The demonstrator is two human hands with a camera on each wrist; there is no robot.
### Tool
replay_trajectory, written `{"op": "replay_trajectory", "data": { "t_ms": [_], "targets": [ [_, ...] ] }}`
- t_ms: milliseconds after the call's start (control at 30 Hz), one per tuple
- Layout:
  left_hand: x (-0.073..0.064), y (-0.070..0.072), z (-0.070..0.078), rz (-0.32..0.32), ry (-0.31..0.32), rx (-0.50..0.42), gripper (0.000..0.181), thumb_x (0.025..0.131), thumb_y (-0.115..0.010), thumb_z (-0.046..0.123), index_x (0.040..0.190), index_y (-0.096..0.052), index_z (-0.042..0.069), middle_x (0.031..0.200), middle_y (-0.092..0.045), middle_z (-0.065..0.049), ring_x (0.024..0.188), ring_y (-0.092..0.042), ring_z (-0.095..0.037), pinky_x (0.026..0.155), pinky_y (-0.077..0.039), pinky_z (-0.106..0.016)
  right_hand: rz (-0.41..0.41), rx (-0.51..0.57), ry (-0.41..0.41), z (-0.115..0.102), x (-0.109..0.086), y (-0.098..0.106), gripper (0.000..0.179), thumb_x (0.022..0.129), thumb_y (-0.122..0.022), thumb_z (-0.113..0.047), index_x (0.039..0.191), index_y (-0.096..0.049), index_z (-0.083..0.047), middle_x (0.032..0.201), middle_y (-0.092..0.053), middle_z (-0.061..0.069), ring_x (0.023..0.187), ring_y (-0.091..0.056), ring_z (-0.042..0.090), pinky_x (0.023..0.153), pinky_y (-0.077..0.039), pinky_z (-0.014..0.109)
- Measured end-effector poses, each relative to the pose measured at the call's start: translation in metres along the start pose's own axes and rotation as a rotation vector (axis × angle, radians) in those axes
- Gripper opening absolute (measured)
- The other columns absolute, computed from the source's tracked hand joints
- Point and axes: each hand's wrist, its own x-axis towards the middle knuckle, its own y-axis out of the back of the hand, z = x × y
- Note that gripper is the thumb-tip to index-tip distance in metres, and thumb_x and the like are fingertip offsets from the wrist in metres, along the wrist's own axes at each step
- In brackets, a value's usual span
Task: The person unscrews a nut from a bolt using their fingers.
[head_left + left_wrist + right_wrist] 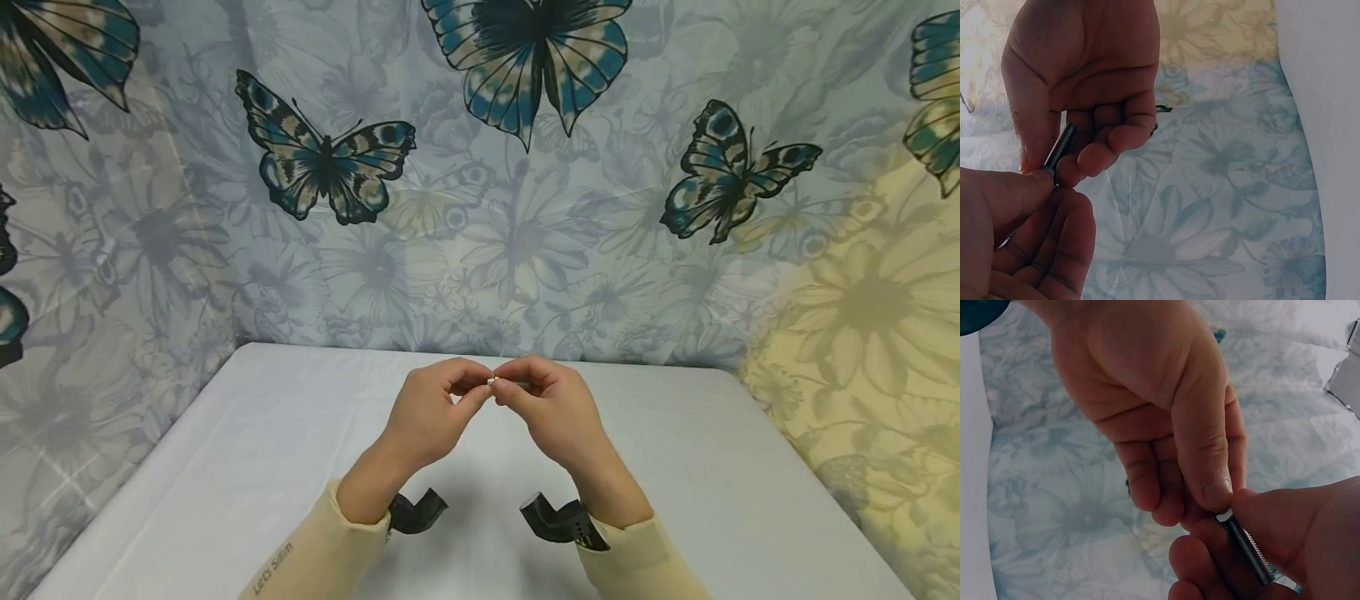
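In front of me, over the far half of the table, my left hand (430, 410) and right hand (557, 412) meet at the fingertips. Between them is a small metal bolt (1249, 549) with a threaded shank. Its shiny hexagonal end (1225, 515) is pinched between my left thumb and fingers. My right thumb and index finger grip the bolt close beside that end. From there the shank (1062, 147) runs back toward the right palm, as the left wrist view shows. Fingertips partly cover the hexagonal end; whether it is a head or a nut, I cannot tell.
A white table (300, 433) lies beneath both hands. Behind it hangs a cloth backdrop (525, 250) printed with flowers and butterflies, also along the sides. Black camera mounts (420, 512) sit at the wrists, by the beige sleeves (330, 550).
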Motion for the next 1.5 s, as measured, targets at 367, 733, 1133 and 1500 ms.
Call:
{"op": "replay_trajectory", "data": {
  "t_ms": [367, 733, 1133, 1500],
  "targets": [
    [-0.0033, 0.0011, 0.0001, 0.014, 0.006, -0.001, 0.008, 0.091, -0.075, 0.012, 0.099, -0.075, 0.012, 0.087, -0.071, 0.011, 0.077, -0.065, -0.003, 0.069, -0.054, -0.029, -0.012, 0.015, -0.003, -0.0041, -0.0005, -0.0008, 0.008, 0.091, -0.075, -0.020, 0.098, -0.075, -0.017, 0.090, -0.072, -0.003, 0.081, -0.069, 0.023, 0.070, -0.052, 0.042],
    [-0.0058, 0.0005, 0.0020, 0.014, 0.008, -0.021, 0.008, 0.091, -0.075, 0.012, 0.099, -0.074, 0.014, 0.087, -0.070, 0.011, 0.077, -0.064, -0.003, 0.068, -0.054, -0.031, -0.027, 0.048, -0.007, -0.0050, -0.0040, 0.0013, 0.009, 0.091, -0.075, -0.020, 0.099, -0.075, -0.017, 0.093, -0.072, -0.002, 0.081, -0.069, 0.022, 0.074, -0.051, 0.045],
    [-0.0063, 0.0009, 0.0023, 0.004, 0.028, -0.084, 0.006, 0.092, -0.074, 0.014, 0.098, -0.075, 0.016, 0.085, -0.070, 0.014, 0.072, -0.062, -0.005, 0.063, -0.053, -0.031, -0.038, 0.062, 0.014, -0.0050, -0.0072, 0.0035, 0.010, 0.091, -0.075, -0.019, 0.100, -0.076, -0.017, 0.096, -0.072, -0.001, 0.085, -0.069, 0.025, 0.074, -0.052, 0.046],
    [-0.0044, 0.0031, 0.0043, -0.011, 0.063, -0.194, 0.009, 0.092, -0.072, 0.010, 0.098, -0.074, 0.017, 0.086, -0.070, 0.014, 0.071, -0.063, -0.011, 0.063, -0.052, -0.033, -0.078, 0.178, 0.066, -0.0043, -0.0067, 0.0077, 0.014, 0.093, -0.071, -0.013, 0.107, -0.072, -0.010, 0.102, -0.070, 0.007, 0.086, -0.067, 0.028, 0.079, -0.054, 0.041]
  ]
}}
